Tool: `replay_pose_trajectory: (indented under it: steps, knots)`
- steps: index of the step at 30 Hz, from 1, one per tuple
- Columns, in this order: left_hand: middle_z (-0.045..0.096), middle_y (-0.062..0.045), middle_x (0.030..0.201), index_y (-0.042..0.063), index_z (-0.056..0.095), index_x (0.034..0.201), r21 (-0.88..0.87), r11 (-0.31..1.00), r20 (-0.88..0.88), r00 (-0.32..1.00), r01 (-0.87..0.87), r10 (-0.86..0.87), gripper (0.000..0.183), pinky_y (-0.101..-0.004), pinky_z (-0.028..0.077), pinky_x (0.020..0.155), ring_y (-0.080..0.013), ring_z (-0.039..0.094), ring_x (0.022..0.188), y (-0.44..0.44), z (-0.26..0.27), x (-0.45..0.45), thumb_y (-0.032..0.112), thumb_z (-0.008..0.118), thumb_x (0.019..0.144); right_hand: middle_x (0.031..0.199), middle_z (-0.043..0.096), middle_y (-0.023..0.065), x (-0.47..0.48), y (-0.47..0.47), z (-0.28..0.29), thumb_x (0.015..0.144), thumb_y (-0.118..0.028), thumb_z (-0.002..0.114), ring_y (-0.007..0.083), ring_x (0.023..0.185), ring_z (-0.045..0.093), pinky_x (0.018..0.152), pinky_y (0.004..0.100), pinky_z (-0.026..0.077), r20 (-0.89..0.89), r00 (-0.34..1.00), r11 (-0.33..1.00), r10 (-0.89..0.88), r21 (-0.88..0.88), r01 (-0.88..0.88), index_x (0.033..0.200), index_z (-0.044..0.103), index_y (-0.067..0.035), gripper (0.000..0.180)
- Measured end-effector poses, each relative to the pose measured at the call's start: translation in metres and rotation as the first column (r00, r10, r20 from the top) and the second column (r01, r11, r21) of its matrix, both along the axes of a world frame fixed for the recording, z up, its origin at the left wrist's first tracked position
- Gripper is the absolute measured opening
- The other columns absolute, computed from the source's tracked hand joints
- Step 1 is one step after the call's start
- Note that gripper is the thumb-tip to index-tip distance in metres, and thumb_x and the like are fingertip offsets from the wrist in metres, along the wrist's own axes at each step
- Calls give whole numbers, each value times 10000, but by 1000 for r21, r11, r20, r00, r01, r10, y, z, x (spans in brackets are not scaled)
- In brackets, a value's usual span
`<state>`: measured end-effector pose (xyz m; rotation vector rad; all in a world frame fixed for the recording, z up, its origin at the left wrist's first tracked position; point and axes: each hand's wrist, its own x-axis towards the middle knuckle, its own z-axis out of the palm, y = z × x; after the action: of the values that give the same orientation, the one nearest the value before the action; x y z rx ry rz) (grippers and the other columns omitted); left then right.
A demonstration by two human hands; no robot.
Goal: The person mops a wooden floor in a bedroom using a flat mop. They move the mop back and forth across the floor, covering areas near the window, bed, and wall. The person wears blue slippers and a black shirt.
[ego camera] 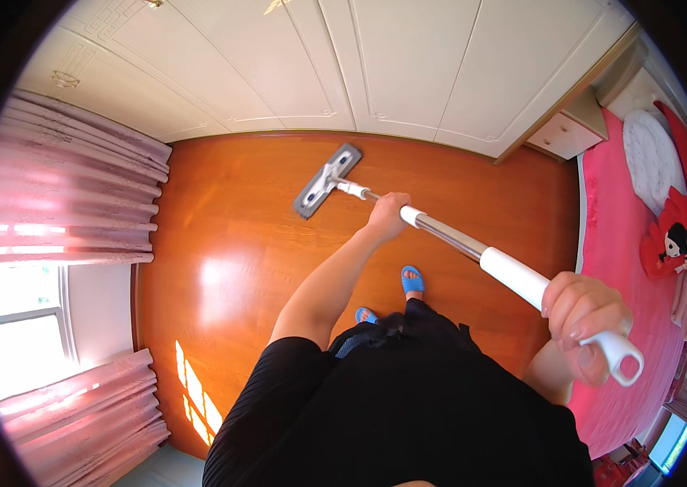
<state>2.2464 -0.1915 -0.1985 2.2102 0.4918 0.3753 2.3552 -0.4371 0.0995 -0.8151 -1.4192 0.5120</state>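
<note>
A flat mop with a white and steel telescopic handle [450,236] slants across the view in front of me. My left hand [388,215] grips the lower steel tube, just below a white collar. Higher up, my right hand [587,322] is wrapped around the white grip close to its looped end. The mop's rectangular head [327,181], white on top with a grey pad edge, rests on the glossy reddish-brown wooden floor [246,189]. It lies at an angle, a short way out from the wardrobe.
White wardrobe doors [404,67] line the far side. To the right are a bed with a pink cover [617,292] and a small white nightstand [566,135]. Pink curtains [75,182] hang at the left beside a bright window [21,329]. Blue slippers [412,281] are on my feet.
</note>
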Motion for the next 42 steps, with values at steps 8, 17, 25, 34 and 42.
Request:
replay_pose_trajectory:
  steps: [8, 17, 25, 34, 42]
  knots:
    - [593, -164, 793, 63, 549, 742, -90, 991, -112, 988, 100, -110, 136, -427, 446, 692, -354, 568, 813, -31, 19, 32, 167, 635, 727, 522, 471, -22, 8, -19, 22, 762, -166, 530, 89, 400, 448, 476, 255, 375, -31, 980, 978, -199, 53, 200, 839, 477, -63, 139]
    - [595, -191, 810, 46, 531, 770, -114, 993, -235, 972, -37, 10, 163, -447, 447, 701, -380, 569, 824, -52, 43, -74, 182, 616, 747, 469, 460, -50, 7, 3, 24, 782, -189, 541, 79, 367, 440, 442, 227, 368, -187, 976, 994, 108, 32, -104, 842, 508, -59, 147]
    - [584, -203, 726, 30, 522, 752, -67, 925, -295, 893, -375, 341, 205, -446, 442, 624, -410, 569, 766, -50, 16, -244, 183, 659, 747, 496, 480, 1, -83, 82, -21, 733, -122, 565, 135, 411, 443, 452, 281, 368, -378, 796, 869, 473, 50, -492, 879, 574, -11, 184]
    - [571, -202, 715, 24, 526, 728, -20, 740, -347, 699, -672, 625, 144, -438, 434, 623, -380, 559, 721, -88, -24, -402, 107, 644, 729, 542, 512, 65, -199, 104, -75, 694, -93, 588, 159, 468, 454, 505, 312, 392, -586, 630, 756, 509, -46, -653, 748, 569, 34, 139]
    - [584, -189, 729, 22, 530, 735, 28, 749, -431, 668, -662, 606, 194, -429, 433, 641, -366, 565, 731, -101, -22, -401, 154, 672, 728, 561, 518, 86, -196, 82, -80, 655, -53, 565, 172, 510, 458, 537, 329, 387, -613, 620, 756, 491, -54, -652, 703, 534, 25, 97]
